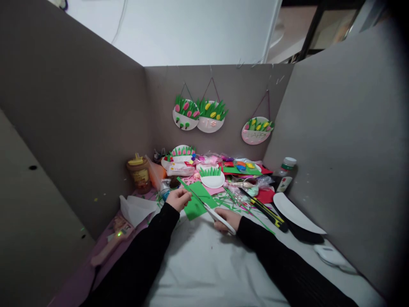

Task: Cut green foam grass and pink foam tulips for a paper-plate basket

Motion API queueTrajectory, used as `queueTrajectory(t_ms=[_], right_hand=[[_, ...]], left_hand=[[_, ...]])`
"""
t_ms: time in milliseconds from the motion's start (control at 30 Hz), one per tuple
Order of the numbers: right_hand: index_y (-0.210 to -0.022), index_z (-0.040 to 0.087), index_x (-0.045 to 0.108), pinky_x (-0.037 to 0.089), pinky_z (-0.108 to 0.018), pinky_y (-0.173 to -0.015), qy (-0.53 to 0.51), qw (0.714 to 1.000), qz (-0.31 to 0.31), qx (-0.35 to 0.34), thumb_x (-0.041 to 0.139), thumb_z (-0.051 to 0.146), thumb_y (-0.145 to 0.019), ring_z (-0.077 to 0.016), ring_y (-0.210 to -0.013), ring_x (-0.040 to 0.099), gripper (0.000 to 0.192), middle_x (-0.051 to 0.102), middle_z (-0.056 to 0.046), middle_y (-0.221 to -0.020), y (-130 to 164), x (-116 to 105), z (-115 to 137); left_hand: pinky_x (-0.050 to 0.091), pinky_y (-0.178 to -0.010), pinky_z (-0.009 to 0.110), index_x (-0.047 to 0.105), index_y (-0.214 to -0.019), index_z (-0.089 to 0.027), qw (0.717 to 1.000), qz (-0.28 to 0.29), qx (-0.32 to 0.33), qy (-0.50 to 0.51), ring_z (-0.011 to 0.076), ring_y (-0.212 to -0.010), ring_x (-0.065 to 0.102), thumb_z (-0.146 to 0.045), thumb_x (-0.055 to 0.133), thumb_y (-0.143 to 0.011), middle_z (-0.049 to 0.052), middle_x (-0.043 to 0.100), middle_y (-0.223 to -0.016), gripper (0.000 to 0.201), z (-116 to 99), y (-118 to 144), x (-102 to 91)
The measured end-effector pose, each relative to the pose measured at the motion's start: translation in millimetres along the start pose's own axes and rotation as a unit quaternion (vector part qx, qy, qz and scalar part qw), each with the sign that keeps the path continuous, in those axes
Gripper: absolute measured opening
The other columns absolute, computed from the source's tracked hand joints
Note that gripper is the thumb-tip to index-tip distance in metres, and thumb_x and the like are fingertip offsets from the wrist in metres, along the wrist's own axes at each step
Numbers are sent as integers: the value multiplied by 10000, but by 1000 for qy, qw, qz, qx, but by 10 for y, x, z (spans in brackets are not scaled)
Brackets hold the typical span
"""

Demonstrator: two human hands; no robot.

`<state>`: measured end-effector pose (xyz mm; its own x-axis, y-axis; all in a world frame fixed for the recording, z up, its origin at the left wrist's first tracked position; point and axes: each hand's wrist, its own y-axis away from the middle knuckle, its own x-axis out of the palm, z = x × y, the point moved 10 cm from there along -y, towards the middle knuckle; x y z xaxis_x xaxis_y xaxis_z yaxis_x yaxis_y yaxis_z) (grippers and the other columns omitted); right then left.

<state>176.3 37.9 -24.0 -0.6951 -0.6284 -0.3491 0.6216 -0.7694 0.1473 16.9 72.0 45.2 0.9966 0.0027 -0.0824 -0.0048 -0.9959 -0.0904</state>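
Green sheet (197, 200) pinched by left hand (178, 198); right hand (226, 219) grips scissors (214, 215).

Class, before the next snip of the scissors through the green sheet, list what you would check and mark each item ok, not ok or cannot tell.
1. Left hand grips the green sheet: ok.
2. Right hand holds the scissors: ok.
3. Blades meet the sheet's edge: ok.
4. Left fingers are out of the blades' path: cannot tell, too small.
5. Utility knife lies apart from both hands: ok.
6. Cutting area is free of scraps: not ok, green strips lie beside the right hand.
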Motion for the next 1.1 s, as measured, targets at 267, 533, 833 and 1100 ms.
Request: queueTrajectory(t_ms=[267,533,833,1100], right_hand=[[-695,192,373,321,-179,-384,-2,1000,1,4,615,340,-625,-63,-402,421,292,472,75,-494,3,0,-7],[-686,186,373,307,-169,-374,-5,1000,0,-8,604,321,-630,-53,-394,405,273,456,81,-477,4,6,33],[-681,186,384,314,-169,-359,6,1000,-12,9,605,324,-625,-57,-386,414,267,465,77,-476,6,-6,11],[-679,187,372,300,-163,-359,-7,1000,-4,-2,612,316,-638,-52,-380,404,275,458,82,-471,-20,8,-25]], left_hand=[[201,-321,168,485,-528,-156,1000,17,-14,3,35,-286,307,-362,577,-606,-73,397,-322,238,82,-10,71],[227,-329,178,500,-520,-157,997,51,5,-58,44,-281,318,-354,568,-643,-76,387,-309,243,58,42,186],[215,-319,165,532,-586,-141,996,45,-17,-74,24,-275,306,-386,584,-639,-70,451,-348,256,1,-28,-39],[228,-330,167,515,-569,-145,998,27,0,-61,29,-289,319,-349,573,-645,-77,425,-337,225,-22,-24,-27]])
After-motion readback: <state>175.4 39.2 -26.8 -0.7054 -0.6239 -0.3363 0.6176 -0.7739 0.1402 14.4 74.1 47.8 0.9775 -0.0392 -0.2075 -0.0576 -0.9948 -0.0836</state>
